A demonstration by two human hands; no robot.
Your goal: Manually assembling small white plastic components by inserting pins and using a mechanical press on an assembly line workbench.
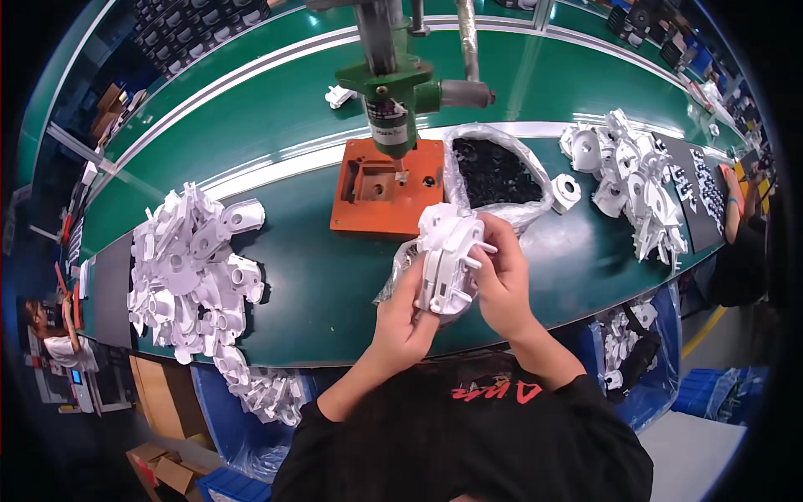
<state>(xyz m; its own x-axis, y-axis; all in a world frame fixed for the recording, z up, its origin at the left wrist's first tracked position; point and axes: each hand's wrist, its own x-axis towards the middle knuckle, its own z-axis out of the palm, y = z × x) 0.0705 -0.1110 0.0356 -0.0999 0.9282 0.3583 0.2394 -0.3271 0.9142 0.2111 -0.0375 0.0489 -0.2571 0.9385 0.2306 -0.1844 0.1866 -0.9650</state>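
Note:
Between my two hands is a white molded plastic housing (447, 259), held tilted above the near edge of the green table. My left hand (403, 322) grips its lower left side. On its right side, the fingers and thumb of my right hand (504, 280) wrap round it near some small white prongs. Just beyond stands a green press (391, 109) with its tip over an orange metal fixture (355, 213), which has a recess in its top. A clear plastic bag (544, 180) of small black parts (493, 171) lies to the right of the fixture.
White plastic parts are heaped at the left (180, 276) and at the right (640, 184). One white part (339, 96) lies on the far belt. Blue bins (222, 418) with more parts stand below the table edge. Co-workers are at both sides, one hand (733, 180) at far right.

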